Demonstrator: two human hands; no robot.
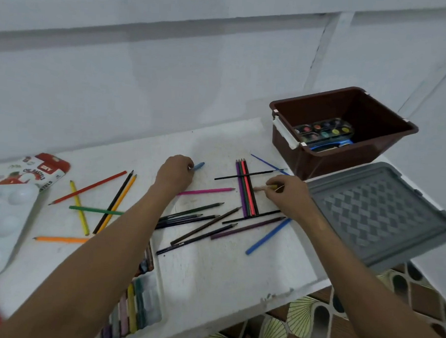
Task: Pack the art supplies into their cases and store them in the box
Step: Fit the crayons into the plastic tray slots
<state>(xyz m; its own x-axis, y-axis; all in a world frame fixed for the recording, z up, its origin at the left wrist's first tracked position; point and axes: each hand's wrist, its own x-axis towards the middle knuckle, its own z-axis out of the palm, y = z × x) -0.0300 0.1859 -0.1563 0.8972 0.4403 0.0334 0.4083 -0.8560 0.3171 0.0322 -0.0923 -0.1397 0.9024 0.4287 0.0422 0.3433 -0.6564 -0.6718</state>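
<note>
Several coloured pencils [202, 219] lie scattered over the white table [227, 268]. My left hand [175, 175] grips a light blue crayon [199, 165] near the table's middle. My right hand [287, 194] pinches a short peach and yellow crayon [264, 188] beside a neat row of pencils [246, 190]. A brown box [343, 133] at the back right holds a watercolour set [323, 131]. An open tray of oil pastels [136, 305] sits under my left forearm, and the oil pastel case cover [35, 172] lies at the far left.
A grey box lid [378, 214] lies right of my right hand, overhanging the table edge. A white paint palette [2, 225] sits at the left edge. A thin blue brush [268, 164] lies by the box. Patterned floor shows below the table's front edge.
</note>
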